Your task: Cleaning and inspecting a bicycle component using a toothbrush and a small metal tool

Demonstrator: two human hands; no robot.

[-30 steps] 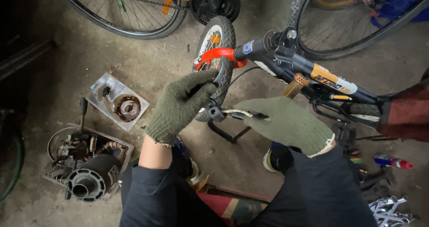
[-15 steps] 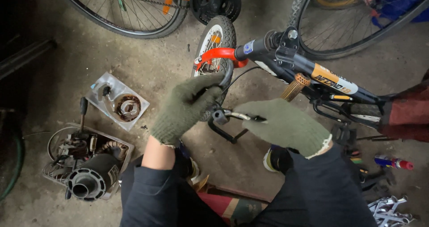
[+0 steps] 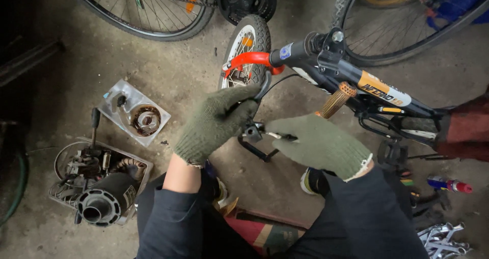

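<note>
Both hands wear green knit gloves and meet in front of the small bicycle (image 3: 356,85) that lies across the concrete floor (image 3: 193,70). The left hand (image 3: 216,124) is closed around a black brake lever (image 3: 254,131) — its fingers curl over the curved blade, just below the red fender (image 3: 249,59) of the little front wheel (image 3: 249,45). The right hand (image 3: 321,144) sits just beside it, fingers pinched shut on a thin tool (image 3: 277,135) whose tip points at the lever's clamp. So the lever lies between the two hands, touching both the left glove and the tool tip. An orange handlebar grip (image 3: 336,100) juts up just above the right hand. Off to the left, well apart, sit a clear tray (image 3: 114,93) and a box of motor parts (image 3: 99,180) — wrenches (image 3: 443,241) lie at the lower right.
</note>
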